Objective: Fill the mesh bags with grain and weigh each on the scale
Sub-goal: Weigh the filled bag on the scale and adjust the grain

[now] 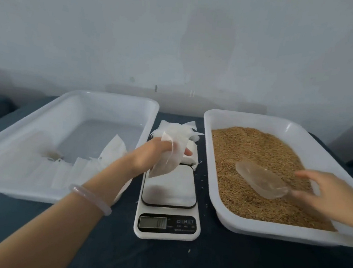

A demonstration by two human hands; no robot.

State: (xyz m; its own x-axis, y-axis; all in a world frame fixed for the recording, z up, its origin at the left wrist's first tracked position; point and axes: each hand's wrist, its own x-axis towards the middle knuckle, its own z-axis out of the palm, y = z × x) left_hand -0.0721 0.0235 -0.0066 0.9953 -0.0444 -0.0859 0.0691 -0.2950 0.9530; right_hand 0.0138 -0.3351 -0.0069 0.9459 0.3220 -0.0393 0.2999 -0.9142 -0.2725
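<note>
Left forearm stretched forward, left hand (148, 156) curled round a mesh bag (170, 162). Right hand (332, 194) blurred, thumb and fingers closed on a scoop (261, 179) handle.

Two white trays (110, 97) (247, 118), one scale (169, 186), one clear scoop (259, 179), two hands (148, 156) (328, 190), one bangle (93, 197) (mesh bags (171, 131) heaped, uncountable).

Glossy white plastic trays (214, 124), a clear plastic scoop (261, 179), translucent mesh bag (169, 156), shiny metal scale platform (170, 186).
</note>
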